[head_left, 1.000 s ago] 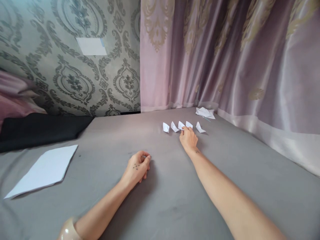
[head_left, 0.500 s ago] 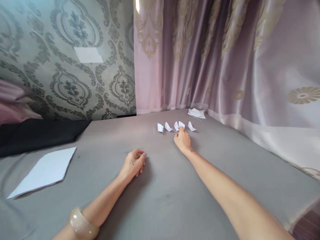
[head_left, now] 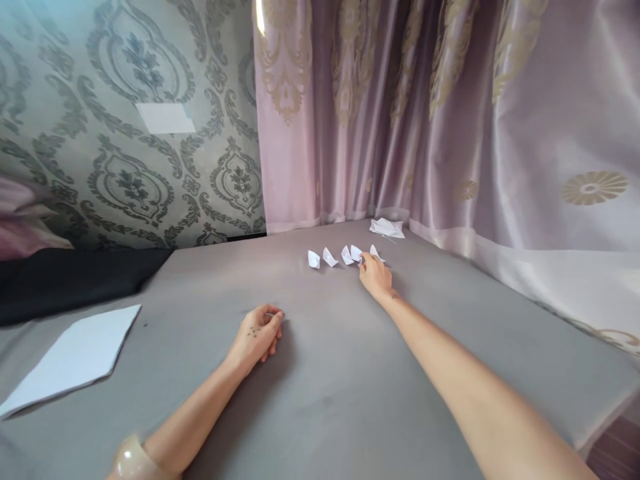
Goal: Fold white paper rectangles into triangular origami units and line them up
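Several small white folded papers, shaped like paper boats, stand in a row on the grey cloth. My right hand (head_left: 377, 277) is at the row's right end. Its thumb and index finger are slightly apart, beside the second paper boat from the right (head_left: 356, 253). Partly hidden behind this hand is the rightmost paper boat (head_left: 375, 251). Farther left are the leftmost paper boat (head_left: 313, 259) and its neighbour (head_left: 330, 257). My left hand (head_left: 257, 333) rests on the cloth nearer to me, fingers curled and thumb against the index finger, with nothing visible in it.
White sheets of paper (head_left: 75, 357) lie at the left, in front of a folded black cloth (head_left: 75, 280). Behind the row is a larger white folded paper (head_left: 387, 228), close to the pink curtain (head_left: 350, 153). Patterned wallpaper (head_left: 200, 73) covers the back wall.
My right hand has shifted right along the row, from the second boat from the right towards the rightmost one. The view has turned slightly right. My left hand keeps its curled pose.
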A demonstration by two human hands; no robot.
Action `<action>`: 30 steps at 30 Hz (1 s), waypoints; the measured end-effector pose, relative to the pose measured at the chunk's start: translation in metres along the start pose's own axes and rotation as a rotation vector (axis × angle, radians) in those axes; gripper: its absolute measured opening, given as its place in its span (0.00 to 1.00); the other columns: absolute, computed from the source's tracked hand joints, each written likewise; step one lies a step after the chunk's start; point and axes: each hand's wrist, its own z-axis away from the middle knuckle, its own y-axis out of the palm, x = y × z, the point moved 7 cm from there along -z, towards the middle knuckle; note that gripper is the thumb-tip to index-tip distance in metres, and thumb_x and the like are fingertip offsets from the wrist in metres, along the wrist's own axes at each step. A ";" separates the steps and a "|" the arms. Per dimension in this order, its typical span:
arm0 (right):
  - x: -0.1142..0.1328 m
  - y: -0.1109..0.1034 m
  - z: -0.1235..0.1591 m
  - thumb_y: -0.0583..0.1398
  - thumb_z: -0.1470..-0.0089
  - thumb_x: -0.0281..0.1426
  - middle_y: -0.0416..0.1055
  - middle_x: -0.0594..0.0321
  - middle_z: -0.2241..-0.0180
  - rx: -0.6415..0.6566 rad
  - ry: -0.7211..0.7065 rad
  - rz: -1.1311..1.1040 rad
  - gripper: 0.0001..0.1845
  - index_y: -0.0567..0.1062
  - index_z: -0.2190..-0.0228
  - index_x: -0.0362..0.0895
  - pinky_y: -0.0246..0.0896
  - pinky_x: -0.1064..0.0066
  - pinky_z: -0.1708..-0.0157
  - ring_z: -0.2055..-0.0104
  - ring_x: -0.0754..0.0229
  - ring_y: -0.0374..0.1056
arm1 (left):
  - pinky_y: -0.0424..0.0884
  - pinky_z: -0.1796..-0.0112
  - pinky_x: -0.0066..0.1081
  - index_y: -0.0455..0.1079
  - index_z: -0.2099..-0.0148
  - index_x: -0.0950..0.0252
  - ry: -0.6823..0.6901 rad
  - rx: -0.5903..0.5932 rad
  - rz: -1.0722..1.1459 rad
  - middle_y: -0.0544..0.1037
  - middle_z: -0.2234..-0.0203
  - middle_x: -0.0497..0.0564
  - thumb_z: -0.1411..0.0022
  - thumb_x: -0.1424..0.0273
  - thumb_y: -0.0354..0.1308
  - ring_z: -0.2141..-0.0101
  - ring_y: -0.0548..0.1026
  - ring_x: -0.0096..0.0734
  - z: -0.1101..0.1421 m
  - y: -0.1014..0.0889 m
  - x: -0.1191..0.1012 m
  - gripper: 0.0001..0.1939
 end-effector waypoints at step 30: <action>0.001 0.008 -0.007 0.47 0.37 0.30 0.68 0.51 0.52 -0.019 0.001 0.107 0.17 0.71 0.53 0.44 0.60 0.68 0.59 0.56 0.55 0.70 | 0.52 0.92 0.19 0.63 0.57 0.65 -0.056 -0.007 0.008 0.66 0.82 0.41 0.40 0.61 0.50 0.89 0.61 0.19 0.001 0.001 0.002 0.13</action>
